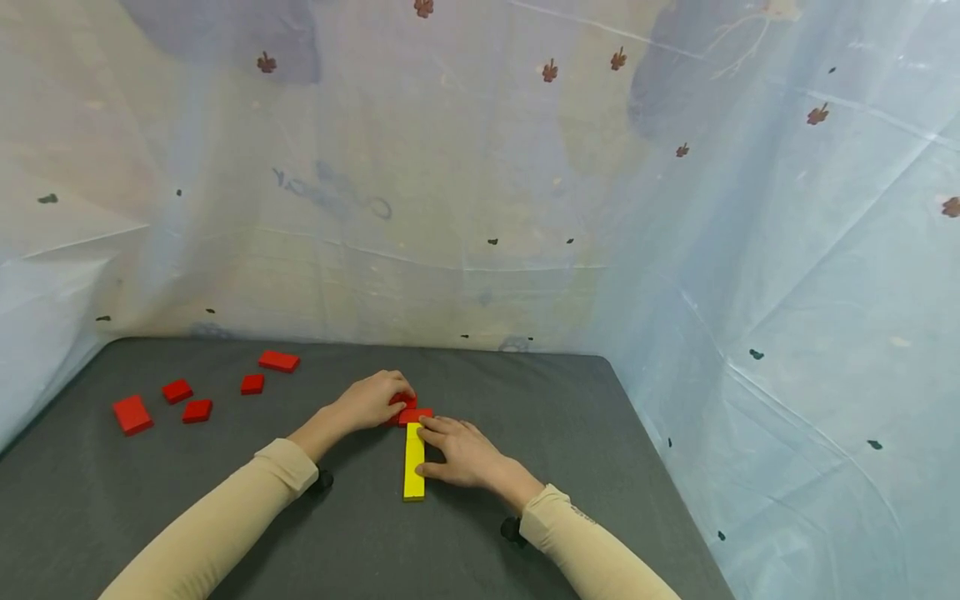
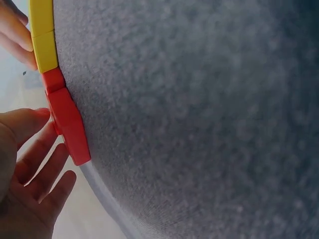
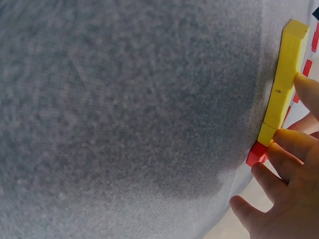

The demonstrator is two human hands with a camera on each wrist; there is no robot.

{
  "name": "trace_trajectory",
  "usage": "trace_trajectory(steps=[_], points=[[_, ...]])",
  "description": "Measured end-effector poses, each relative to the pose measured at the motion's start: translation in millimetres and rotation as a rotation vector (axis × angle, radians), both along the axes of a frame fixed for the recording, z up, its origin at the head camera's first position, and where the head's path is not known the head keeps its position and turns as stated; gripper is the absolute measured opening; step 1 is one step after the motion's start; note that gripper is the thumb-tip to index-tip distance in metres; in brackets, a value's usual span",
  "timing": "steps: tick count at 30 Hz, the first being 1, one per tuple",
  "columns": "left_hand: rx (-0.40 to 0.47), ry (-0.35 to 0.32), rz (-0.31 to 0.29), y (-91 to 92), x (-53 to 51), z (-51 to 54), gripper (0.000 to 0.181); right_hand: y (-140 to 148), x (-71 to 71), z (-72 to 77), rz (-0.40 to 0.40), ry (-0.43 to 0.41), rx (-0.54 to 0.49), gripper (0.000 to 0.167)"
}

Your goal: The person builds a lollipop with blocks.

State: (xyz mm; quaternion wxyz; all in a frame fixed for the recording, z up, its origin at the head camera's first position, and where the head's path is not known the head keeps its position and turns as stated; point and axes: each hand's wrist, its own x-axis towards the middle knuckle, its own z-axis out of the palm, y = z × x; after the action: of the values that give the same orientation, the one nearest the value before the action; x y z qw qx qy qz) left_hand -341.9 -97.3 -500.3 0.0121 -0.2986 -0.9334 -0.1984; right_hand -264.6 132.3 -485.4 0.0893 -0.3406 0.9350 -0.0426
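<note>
A long yellow block [image 1: 413,479] lies on the grey cloth with a short yellow piece [image 3: 266,134] against its far end. Beyond that comes a red block [image 1: 425,412], in line with the yellow ones. My left hand [image 1: 369,402] pinches another red block [image 2: 70,127] at the far left of this row, thumb and forefinger on it; its fingers partly hide it in the head view. On the row's right side, my right hand [image 1: 467,454] rests its thumb and outstretched fingers against the yellow pieces, the fingertips close to the red block.
Several loose red blocks lie at the left: a large one [image 1: 132,415], small ones [image 1: 177,391] and an oblong one [image 1: 279,361] farther back. The grey cloth surface [image 1: 600,517] ends at a hanging plastic curtain [image 1: 465,167] behind and to the right.
</note>
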Motion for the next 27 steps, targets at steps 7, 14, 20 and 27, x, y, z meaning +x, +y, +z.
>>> trace_trajectory(steps=[7, 14, 20, 27], points=[[-0.019, 0.029, -0.007, -0.8, 0.3, -3.7, 0.017, 0, 0.1, 0.2, -0.003, -0.004, -0.005, 0.067], [-0.004, 0.048, -0.01, -1.7, 1.0, -7.0, 0.018, 0, 0.3, -0.4, -0.002, -0.006, -0.007, 0.067], [0.054, 0.068, 0.023, -8.4, 1.5, -5.8, 0.018, 0, 1.1, -0.2, 0.004, -0.006, -0.012, 0.067], [0.13, 0.162, 0.101, -33.1, 3.0, 1.5, 0.019, 0, 1.0, -0.4, -0.009, -0.013, -0.015, 0.067]])
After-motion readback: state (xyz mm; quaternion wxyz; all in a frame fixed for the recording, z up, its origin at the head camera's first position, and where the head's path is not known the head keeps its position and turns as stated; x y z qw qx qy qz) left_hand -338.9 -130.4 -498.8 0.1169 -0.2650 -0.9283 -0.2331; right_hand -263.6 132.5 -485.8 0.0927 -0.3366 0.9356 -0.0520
